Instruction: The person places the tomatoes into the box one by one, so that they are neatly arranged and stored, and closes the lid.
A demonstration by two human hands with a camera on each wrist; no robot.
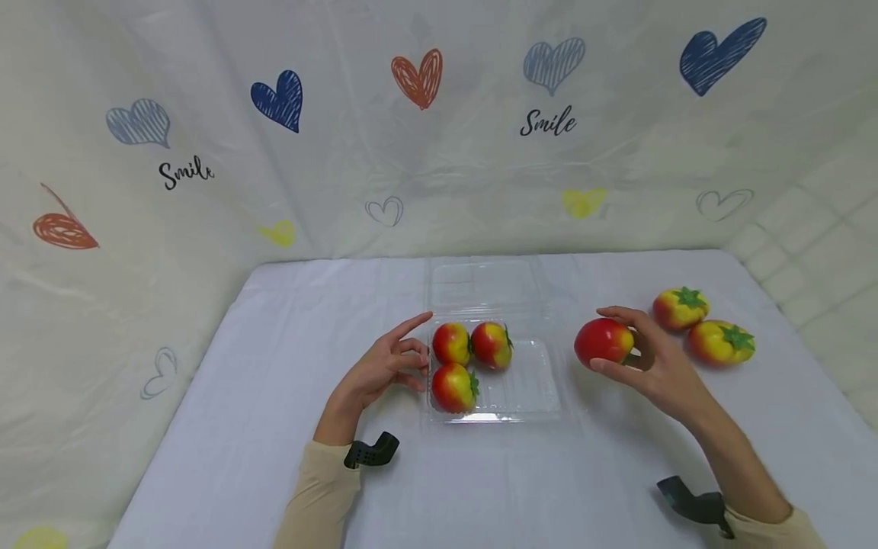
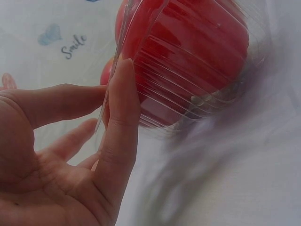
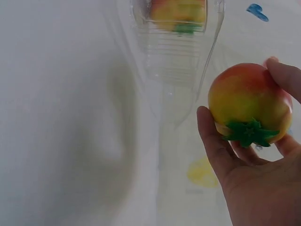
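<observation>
Steadying is being done by L hand (image 1: 382, 367), thumb & 1 finger pinching rim of clear clamshell (image 1: 528, 381); red-yellow persimmon-like fruit (image 1: 598, 341) is being held R of it, betw. thumb & fingertips of R hand (image 1: 658, 372), both grips ideally being kept light.

Head view: bright, diffuse light. Faint soft shadow on the table (image 1: 274, 366), below the right hand (image 1: 655, 370), nearer the right edge than the left; white glare along the clear container's (image 1: 524, 385) near rim. Left wrist view: dimmer, hazy, shadows smeared. Right: greyish, broad blurred shadow.
</observation>
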